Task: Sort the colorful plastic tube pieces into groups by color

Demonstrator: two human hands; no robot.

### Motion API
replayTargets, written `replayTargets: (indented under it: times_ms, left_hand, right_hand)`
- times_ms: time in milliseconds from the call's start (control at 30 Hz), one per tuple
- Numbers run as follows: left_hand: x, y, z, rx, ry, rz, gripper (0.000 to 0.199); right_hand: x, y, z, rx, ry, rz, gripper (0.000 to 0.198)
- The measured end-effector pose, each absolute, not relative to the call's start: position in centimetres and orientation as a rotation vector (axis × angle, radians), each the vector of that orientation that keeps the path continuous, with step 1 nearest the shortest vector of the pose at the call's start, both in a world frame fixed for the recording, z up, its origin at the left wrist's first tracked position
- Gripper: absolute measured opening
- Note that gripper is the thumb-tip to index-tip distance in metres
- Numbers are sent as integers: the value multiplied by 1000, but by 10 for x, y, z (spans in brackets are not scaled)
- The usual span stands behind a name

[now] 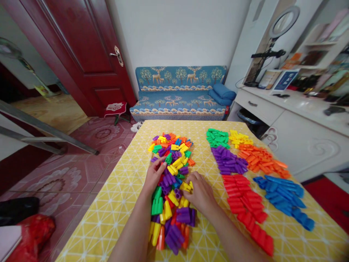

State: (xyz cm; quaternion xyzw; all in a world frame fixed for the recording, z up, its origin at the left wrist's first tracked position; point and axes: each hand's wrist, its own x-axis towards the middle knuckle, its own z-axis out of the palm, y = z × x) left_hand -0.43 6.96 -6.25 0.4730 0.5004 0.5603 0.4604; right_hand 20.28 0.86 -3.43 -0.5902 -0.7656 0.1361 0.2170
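A long mixed pile of plastic building pieces, short joined tubes in several colours, runs along the yellow tablecloth (122, 203). At the pile's left side is my left hand (155, 176), its thumb and forefinger closed at a green piece (168, 158). My right hand (201, 192) reaches in from the right, fingers curled around a yellow piece (187, 186). Purple pieces (169, 179) lie between the hands. Closer to me are a larger green piece (156, 202) and a purple piece (183, 215). My right fingertips are partly hidden.
Single-colour groups lie on the right: green (217, 138), yellow (240, 138), purple (229, 160), orange (261, 160), red (245, 203) and blue (283, 193) pieces. Beyond the table stands a blue patterned sofa (180, 98). A white cabinet (305, 134) borders the right side.
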Motion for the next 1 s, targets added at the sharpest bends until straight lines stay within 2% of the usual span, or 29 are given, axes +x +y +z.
replayTargets:
  times_ms: [133,267,400,500,700,833,1000]
  left_hand:
    - [-3,69,-61,1155,1231,1384,50]
    - [-3,68,-57,1161,1264,1380,50]
    - [-3,67,-56,1132,1283,1359,54]
    - [-3,68,-58,1129,1274,1353,56]
    - [-4,70,-63,1148,1254,1373,51]
    - [-4,70,-63,1146,1231,1373,53]
    - [-4,70,-62,1143,1237,1345,57]
  right_hand:
    - [201,8,-37,-1590,-2129,401,24]
    - [205,10,-44,-1598,-2034,471,5]
    - [235,28,-39,-1521,-1803,675,25]
    - [287,63,-23,-1492,-1686,573,36]
    - [416,165,22,-2028,-1584,-11,39]
    - [460,200,34,-2383,-1492,-2,55]
    - [476,212,26,-2543,-1334,116,40]
